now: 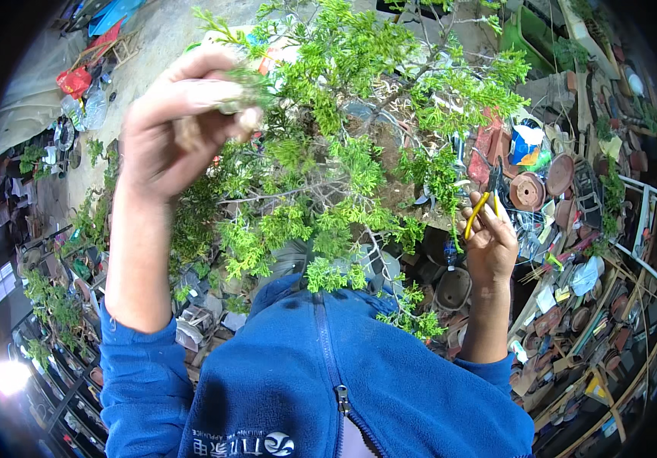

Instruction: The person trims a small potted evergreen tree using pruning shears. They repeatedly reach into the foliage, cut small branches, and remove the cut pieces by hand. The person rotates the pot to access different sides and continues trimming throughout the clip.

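Note:
A small juniper tree [359, 164] with bright green foliage and bare grey branches spreads out before me. My left hand [183, 122] is raised at its upper left side, blurred by motion. Thumb and fingers there are closed on a green sprig [251, 85]; whether it is still attached to the tree I cannot tell. To the right of the foliage, my right hand [490, 240] grips yellow-handled pliers [476, 216]. Their dark jaws point away from me, and their exact type is unclear. Brown soil [389, 145] shows between the branches.
Round terracotta pots [527, 191] and a blue-and-white container [527, 143] stand right of the tree. A red bag [74, 82] lies far left. More potted greenery [54, 305] is at left, near a bright lamp [10, 376]. Stacked pots and sticks crowd the right side.

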A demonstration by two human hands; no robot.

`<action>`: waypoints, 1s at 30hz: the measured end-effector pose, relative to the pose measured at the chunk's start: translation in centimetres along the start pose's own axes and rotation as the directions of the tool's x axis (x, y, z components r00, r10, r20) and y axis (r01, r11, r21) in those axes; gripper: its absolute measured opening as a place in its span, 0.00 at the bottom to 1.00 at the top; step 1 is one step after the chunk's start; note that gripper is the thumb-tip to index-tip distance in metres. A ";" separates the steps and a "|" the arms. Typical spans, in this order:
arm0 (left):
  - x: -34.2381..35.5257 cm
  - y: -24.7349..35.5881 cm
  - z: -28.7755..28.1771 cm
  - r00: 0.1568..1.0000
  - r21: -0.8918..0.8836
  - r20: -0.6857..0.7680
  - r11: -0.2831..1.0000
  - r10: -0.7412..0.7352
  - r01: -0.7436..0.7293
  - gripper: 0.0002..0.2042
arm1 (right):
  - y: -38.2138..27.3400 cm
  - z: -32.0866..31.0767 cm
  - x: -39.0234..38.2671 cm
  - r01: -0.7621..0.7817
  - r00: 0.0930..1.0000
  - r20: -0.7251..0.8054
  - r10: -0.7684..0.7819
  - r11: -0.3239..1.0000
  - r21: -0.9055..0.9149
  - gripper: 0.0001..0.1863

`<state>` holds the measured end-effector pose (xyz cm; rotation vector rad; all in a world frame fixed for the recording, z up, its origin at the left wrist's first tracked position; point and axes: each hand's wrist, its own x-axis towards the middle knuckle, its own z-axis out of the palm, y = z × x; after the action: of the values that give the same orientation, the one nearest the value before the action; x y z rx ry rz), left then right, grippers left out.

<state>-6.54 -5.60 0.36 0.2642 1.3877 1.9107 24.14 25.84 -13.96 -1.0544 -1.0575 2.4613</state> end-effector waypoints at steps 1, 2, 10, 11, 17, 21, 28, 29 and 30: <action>-1.0 0.5 -0.2 0.962 -0.186 0.209 0.973 0.173 -0.135 0.15 | -0.2 0.0 0.0 -0.005 1.000 -0.015 0.005 1.000 -0.005 0.21; -2.0 0.9 -0.4 0.884 -0.307 0.380 0.938 0.273 -0.158 0.15 | -0.3 0.0 0.0 -0.008 1.000 0.009 0.008 1.000 0.008 0.20; -7.1 -2.6 1.9 0.907 0.787 -0.198 0.612 0.373 -0.079 0.15 | 0.9 0.8 -0.6 -0.084 0.995 -0.059 0.082 0.996 -0.036 0.20; -7.0 -3.5 2.5 0.947 0.849 -0.071 0.517 0.314 -0.108 0.18 | 1.0 1.1 -0.8 -0.071 0.997 -0.003 0.071 0.997 -0.043 0.19; -8.1 -4.8 5.0 0.978 0.965 0.201 0.163 0.055 -0.208 0.24 | 0.8 3.9 -0.6 0.018 0.990 0.144 -0.006 0.997 -0.080 0.38; -7.0 -3.6 4.7 0.988 0.973 0.037 0.220 0.147 -0.069 0.20 | 1.2 5.3 0.1 -0.032 0.975 0.218 0.045 0.998 -0.061 0.35; -2.1 -4.2 6.0 0.905 0.950 0.313 -0.108 0.287 -0.294 0.10 | 3.9 6.7 0.0 -0.060 0.975 0.212 0.073 0.996 -0.068 0.29; -1.5 -4.5 6.3 0.945 0.960 0.269 -0.125 0.185 -0.249 0.11 | 4.3 6.9 -0.1 -0.044 0.981 0.184 0.067 0.991 -0.127 0.29; -1.2 -4.8 6.5 0.963 0.965 0.238 -0.145 0.129 -0.219 0.12 | 4.6 7.0 -0.1 -0.031 0.977 0.209 0.053 0.994 -0.109 0.28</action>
<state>0.06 -1.04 -1.00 1.3136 2.6383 0.3893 19.44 18.94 -13.84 -0.8654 -1.2524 2.6229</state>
